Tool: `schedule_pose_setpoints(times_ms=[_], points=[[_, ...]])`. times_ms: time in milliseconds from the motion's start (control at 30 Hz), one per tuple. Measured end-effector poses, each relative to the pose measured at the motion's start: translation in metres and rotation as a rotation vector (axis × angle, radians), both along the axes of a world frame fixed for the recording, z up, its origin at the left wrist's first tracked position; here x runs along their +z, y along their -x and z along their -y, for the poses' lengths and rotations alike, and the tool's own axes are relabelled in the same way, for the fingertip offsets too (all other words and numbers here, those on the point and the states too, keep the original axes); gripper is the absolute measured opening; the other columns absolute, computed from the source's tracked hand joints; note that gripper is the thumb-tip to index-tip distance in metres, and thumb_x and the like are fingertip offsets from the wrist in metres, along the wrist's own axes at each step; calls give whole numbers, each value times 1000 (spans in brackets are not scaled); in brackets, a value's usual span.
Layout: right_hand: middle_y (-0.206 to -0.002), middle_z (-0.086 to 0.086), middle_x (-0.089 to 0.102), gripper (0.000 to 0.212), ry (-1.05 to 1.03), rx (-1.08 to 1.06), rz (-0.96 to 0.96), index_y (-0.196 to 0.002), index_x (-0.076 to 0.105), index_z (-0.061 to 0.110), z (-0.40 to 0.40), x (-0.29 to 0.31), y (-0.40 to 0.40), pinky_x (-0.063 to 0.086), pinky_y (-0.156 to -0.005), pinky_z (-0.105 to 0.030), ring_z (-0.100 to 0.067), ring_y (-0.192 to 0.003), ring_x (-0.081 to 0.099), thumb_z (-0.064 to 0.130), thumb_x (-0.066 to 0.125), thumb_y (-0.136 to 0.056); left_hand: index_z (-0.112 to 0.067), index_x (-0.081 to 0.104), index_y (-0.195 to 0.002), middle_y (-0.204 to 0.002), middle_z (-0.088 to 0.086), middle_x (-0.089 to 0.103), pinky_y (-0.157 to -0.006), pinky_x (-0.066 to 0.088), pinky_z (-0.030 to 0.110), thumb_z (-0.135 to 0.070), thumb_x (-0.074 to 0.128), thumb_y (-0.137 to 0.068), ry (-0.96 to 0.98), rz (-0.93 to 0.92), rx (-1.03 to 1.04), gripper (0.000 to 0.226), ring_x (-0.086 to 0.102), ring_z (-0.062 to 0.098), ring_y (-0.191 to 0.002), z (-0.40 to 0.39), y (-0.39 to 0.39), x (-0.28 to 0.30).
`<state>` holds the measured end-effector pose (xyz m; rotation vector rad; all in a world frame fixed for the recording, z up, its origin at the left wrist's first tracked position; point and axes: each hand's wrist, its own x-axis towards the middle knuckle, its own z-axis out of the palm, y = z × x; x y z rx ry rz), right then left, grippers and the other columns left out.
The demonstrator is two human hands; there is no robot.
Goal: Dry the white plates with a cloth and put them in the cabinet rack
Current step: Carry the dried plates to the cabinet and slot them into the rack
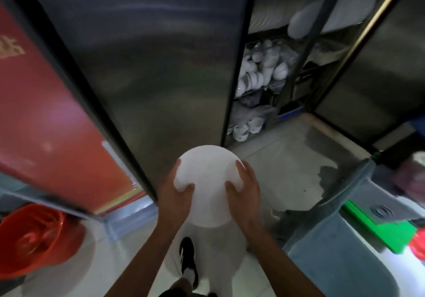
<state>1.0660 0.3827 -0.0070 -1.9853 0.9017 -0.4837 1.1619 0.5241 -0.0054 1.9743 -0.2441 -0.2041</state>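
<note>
Gripping white plate [208,188] by opposite edges

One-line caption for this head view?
Both hands, left hand and right hand, grip a white plate before the open cabinet rack.

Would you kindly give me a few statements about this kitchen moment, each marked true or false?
1. Both hands hold the white plate. True: left hand and right hand grip opposite edges.
2. The plate is already in the cabinet rack. False: it is held outside it.
3. A red basin sits at lower left. True.
4. A cloth covers the plate. False: no cloth shows on it.
</note>
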Motion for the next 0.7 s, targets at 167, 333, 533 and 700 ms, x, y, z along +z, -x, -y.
schedule_pose_setpoints(times_ms=[167,333,533,700], points=[[-156,12,33,59,-11,-170,-13,-147,39,35,40,13,-35,37,-111,-43,-21,-137,36,19,60,-94,-23,44,-148,-149,-4,47,-115,33,40,0,70,-84,74,-78,-144,72,43,18,-136,58,-52,6],[-155,10,35,59,3,-325,-3,-146,42,31,70,21,-60,34,-111,-41,-20,-138,36,16,62,-93,-20,47,-146,-148,-2,49,-114,36,39,5,69,-81,95,-80,-268,73,44,19,-135,107,-92,9],[-155,10,35,61,-22,-414,36,-147,42,28,114,21,-76,31,-111,-31,-17,-137,36,12,63,-92,-18,50,-144,-146,3,51,-111,36,32,5,71,-79,70,-51,-377,72,47,19,-132,165,-124,10],[-152,14,37,62,-57,-514,66,-147,42,31,172,13,-86,32,-108,-30,-15,-134,37,13,63,-92,-26,50,-143,-143,-3,51,-105,36,27,1,72,-79,39,-54,-459,73,47,12,-126,236,-141,5]])
